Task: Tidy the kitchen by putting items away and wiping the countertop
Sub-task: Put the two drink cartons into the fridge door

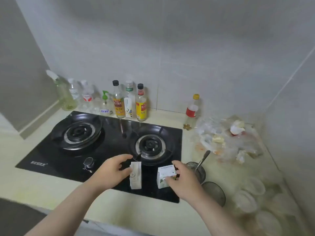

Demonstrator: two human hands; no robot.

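Two small white drink cartons stand on the front right of the black glass stove (51, 160). My left hand (110, 172) curls around the left carton (135, 175), thumb and fingers touching its left side and top. The right carton (165, 175), printed with green, is gripped by my right hand (185, 183) from its right side, with fingers over its front corner. Both cartons rest upright on the stove surface. The pale countertop (42, 193) runs around the stove.
Several bottles (129, 101) line the back wall, and a red-labelled bottle (191, 111) stands apart at the right. Crumpled plastic bags with scraps (226, 138) lie at the back right. A bowl with a spoon (197, 169), a dark lid (214, 193) and clear plastic cups (247, 200) crowd the right.
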